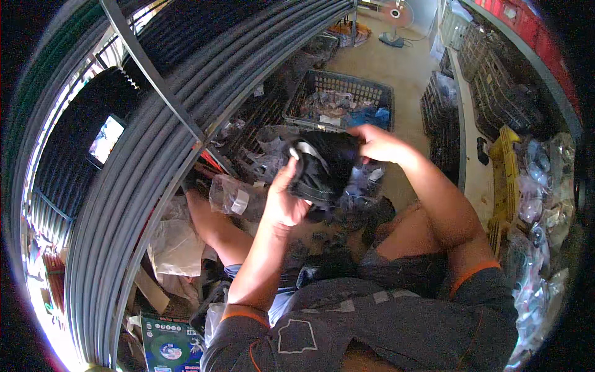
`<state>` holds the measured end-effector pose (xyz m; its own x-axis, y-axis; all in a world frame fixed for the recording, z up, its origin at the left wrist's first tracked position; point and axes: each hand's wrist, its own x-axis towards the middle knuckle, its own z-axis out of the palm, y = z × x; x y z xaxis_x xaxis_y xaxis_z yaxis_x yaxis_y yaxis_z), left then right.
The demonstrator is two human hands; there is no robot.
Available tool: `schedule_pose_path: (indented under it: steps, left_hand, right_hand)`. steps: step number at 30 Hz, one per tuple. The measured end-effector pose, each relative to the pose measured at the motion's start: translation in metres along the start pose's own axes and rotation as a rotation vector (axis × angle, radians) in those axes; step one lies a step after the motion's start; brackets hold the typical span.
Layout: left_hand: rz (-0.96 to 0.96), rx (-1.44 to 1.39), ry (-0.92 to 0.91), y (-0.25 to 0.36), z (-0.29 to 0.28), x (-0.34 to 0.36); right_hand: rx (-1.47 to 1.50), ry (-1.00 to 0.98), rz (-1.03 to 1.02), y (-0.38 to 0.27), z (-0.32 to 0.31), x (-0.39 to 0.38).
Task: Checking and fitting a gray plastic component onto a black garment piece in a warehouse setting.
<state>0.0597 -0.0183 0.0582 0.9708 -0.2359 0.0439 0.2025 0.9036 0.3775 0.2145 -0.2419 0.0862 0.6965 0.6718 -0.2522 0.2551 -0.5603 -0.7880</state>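
Observation:
A black, soft-looking item with a curved white marking and a pale stitched line is held up in front of me. Its exact kind does not show. My left hand grips its left and lower side, the thumb pressed on its face near the white marking. At its upper right edge, my right hand pinches the black material with bent fingers. Below and around it lie see-through plastic bags, one with a white label. My bare legs are bent on either side.
A black plastic crate holding small bagged items stands ahead. Curved dark pipes or hoses on a metal rack run along the left. Stacked crates, a yellow crate and bagged goods line the right. A fan stands far back.

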Motion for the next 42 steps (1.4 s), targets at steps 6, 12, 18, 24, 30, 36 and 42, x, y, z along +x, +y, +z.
schedule_pose_path:
  steps: [6, 12, 18, 24, 30, 36, 42]
  left_hand:
    - [0.263, 0.293, 0.197, 0.026, 0.031, -0.004]
    - [0.292, 0.693, 0.175, 0.025, 0.040, -0.014]
    - [0.182, 1.073, 0.067, 0.035, 0.033, -0.022]
    - [0.157, 0.959, 0.069, 0.024, 0.004, -0.027]
    - [0.160, 1.167, 0.032, 0.009, -0.012, -0.026]
    - [0.308, 1.314, 0.043, -0.018, 0.001, -0.025]
    - [0.192, 0.870, 0.102, -0.010, 0.001, -0.033]
  right_hand:
    - [-0.070, 0.446, -0.775, -0.045, 0.043, -0.022]
    - [-0.419, 0.333, -0.804, -0.087, 0.067, -0.043]
    - [-0.150, 0.065, -0.560, -0.077, 0.044, -0.042]
    - [-0.167, 0.245, -0.873, -0.077, 0.032, -0.041]
    - [-0.099, 0.297, -0.720, -0.084, 0.036, -0.050]
    - [0.009, 0.378, -0.610, -0.084, 0.042, -0.046]
    - [-0.274, 0.642, -0.444, -0.069, 0.026, -0.037]
